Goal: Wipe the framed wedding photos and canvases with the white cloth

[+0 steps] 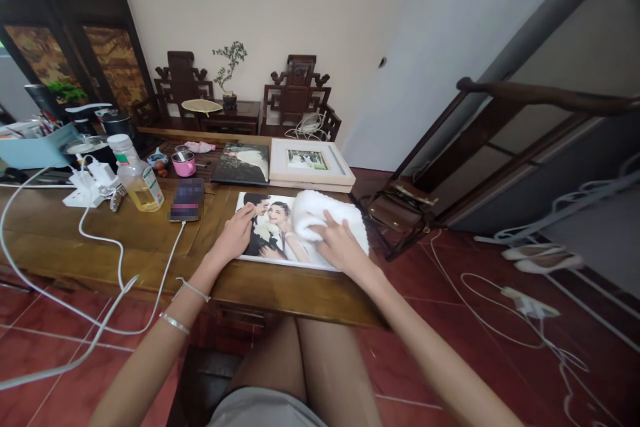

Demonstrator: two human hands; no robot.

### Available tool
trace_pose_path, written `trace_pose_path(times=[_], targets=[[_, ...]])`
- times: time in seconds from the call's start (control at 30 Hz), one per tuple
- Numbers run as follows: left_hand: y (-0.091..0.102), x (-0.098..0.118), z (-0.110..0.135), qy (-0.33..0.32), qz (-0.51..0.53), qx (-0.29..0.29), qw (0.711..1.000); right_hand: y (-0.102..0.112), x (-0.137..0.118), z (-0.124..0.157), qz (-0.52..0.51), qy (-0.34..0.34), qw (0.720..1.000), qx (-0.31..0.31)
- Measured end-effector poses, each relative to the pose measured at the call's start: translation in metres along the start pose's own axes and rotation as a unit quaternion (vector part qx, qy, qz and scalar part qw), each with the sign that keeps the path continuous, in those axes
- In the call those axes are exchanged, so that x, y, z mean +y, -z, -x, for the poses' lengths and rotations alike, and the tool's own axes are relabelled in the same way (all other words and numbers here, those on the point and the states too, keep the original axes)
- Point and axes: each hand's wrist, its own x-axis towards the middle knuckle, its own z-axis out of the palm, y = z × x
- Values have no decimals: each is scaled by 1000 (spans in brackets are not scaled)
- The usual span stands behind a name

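Observation:
A flat white-edged photo panel [270, 252] printed with a portrait of a couple lies at the front of the wooden table; whether it is an album or a single board I cannot tell. My left hand [235, 235] rests on its left edge, fingers stretched out and holding nothing. A fluffy white towel [350, 213] is bunched over the panel's right part. My right hand [340, 243] presses on that towel, with the index finger extended and the other fingers bent into the fabric.
Behind the panel lie a dark photo panel [243, 163] and a white picture frame [325, 177]. To the left are a phone [187, 200] on a charging cable, a bottle [137, 177], a pink cup [184, 163] and a white power strip [83, 193]. A wooden chair [395, 213] stands at right.

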Motion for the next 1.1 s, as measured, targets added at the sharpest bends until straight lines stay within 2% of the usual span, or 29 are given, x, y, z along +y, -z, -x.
trace_pose_path(times=[0.07, 0.17, 0.27, 0.33, 0.4, 0.47, 0.57, 0.67, 0.77, 0.87, 1.0, 1.1], targets=[[2, 3, 0, 3, 6, 1, 1000, 0, -14, -22, 14, -6, 1000, 7], [9, 11, -1, 8, 41, 32, 999, -1, -50, -38, 17, 58, 998, -9], [17, 19, -1, 20, 89, 101, 991, -4, -78, -30, 8, 170, 985, -38], [20, 21, -1, 26, 102, 128, 986, -4, -85, -13, -9, 232, 971, -53], [19, 22, -1, 25, 96, 127, 987, -2, -81, 10, -36, 265, 962, -62], [16, 20, 0, 14, 71, 101, 992, 3, -69, 33, -63, 258, 962, -66], [11, 17, 1, -20, 23, 38, 999, 8, -41, 59, -75, 190, 977, -67], [8, 13, 1, -42, -8, 5, 999, 10, -10, 59, -71, 109, 990, -47], [7, 11, 2, -45, -22, 2, 999, 12, 13, 32, -114, 37, 993, -17], [8, 11, 2, -46, -26, 1, 999, 15, 11, -12, -181, 18, 983, 11], [10, 13, 1, -47, -24, 7, 999, 12, -28, -73, -222, 79, 972, -5], [12, 15, 1, -41, -25, 9, 999, 4, -62, -105, -229, 111, 967, -15]])
